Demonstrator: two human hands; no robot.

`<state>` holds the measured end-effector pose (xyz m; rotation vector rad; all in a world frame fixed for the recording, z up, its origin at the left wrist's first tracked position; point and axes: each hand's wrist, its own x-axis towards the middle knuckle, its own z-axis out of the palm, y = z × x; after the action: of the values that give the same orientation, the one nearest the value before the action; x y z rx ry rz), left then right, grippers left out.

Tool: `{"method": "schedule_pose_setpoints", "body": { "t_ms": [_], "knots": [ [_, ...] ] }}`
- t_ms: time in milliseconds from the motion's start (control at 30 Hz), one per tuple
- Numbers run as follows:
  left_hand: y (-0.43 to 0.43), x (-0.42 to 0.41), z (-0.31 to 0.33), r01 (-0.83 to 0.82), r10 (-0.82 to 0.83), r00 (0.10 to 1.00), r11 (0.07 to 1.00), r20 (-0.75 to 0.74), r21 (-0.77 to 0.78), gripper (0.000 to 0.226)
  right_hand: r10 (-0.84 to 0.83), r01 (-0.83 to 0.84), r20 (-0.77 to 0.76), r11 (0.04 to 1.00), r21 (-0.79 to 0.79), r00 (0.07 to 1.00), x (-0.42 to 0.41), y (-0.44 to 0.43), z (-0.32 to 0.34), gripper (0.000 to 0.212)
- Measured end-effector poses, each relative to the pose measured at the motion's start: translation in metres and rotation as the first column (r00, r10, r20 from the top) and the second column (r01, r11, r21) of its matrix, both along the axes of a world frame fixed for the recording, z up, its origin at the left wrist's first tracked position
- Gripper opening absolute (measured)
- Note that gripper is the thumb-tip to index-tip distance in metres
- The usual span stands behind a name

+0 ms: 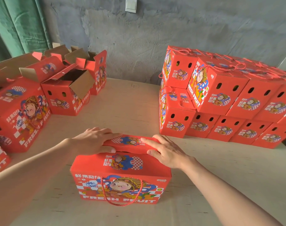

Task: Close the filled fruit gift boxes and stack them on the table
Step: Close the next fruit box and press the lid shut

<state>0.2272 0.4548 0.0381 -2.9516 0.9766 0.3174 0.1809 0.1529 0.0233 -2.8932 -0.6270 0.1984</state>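
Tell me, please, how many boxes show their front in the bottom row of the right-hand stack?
5: the corner box, then second, third, fourth and fifth rightward. Others may be hidden behind or past the frame edge.

Under the fingers (109, 135), the gift box (121, 185) is red with white checks, blue swirls and white lettering; its cord handle (121, 205) is red. Beyond them lie a pale beige table (122, 103), mottled grey wall (139, 38), green curtain (16, 22) and white switch (131, 4).
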Motion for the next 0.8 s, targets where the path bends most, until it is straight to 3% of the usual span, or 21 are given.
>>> {"method": "schedule_pose_setpoints", "body": {
  "t_ms": [133,333,533,600,800],
  "knots": [
    [-0.001,-0.004,-0.003,0.004,-0.005,0.999,1.0,0.049,0.013,0.099,0.004,-0.004,-0.007,1.0,0.0,1.0,-0.001,0.001,-0.002,0.053],
    [-0.002,-0.004,-0.009,-0.048,0.048,0.998,0.999,0.048,-0.009,0.105,0.006,-0.006,-0.064,1.0,-0.01,0.998,-0.002,0.002,0.001,0.046],
    [-0.008,-0.006,-0.024,-0.139,0.139,0.989,0.99,0.054,-0.007,0.057,0.007,-0.007,-0.122,1.0,0.007,0.993,-0.003,0.003,-0.002,0.042],
    [-0.01,-0.006,-0.025,-0.174,0.172,0.984,0.984,0.053,0.028,0.055,0.007,-0.006,-0.125,1.0,0.004,0.992,-0.002,0.004,-0.001,0.042],
    [-0.023,-0.043,-0.035,-0.289,0.304,0.944,0.949,0.13,-0.125,0.053,-0.056,0.041,0.036,0.944,0.326,0.998,-0.011,0.003,-0.013,0.041]
  ]
}}
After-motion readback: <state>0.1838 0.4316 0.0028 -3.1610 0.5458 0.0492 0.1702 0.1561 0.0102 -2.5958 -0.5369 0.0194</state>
